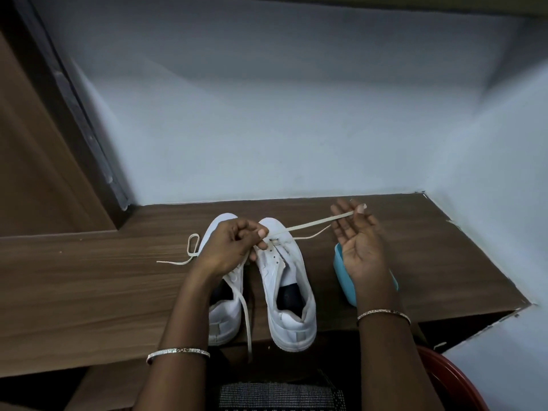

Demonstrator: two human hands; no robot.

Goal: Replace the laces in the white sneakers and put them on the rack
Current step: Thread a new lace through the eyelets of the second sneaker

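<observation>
Though partly behind right hand point(360, 247), teal container point(344, 274)

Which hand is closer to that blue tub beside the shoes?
Right. The right hand overlaps the blue tub in view, pinching the lace; the left hand is off to the tub's left, over the white sneakers.

The table point(89, 277) had a matt brown wood-grain finish, its facing chipped along the right edge. The sneakers point(292, 318) looked like smooth white leather or an imitation, faintly sheened, with dark linings. The lace point(311, 225) was flat, dull, cream woven cloth. Near the right edge, a tub point(342, 271) was smooth turquoise plastic. Both bangles point(178, 351) were shiny metal. The wall point(267, 114) was matt paint.
</observation>
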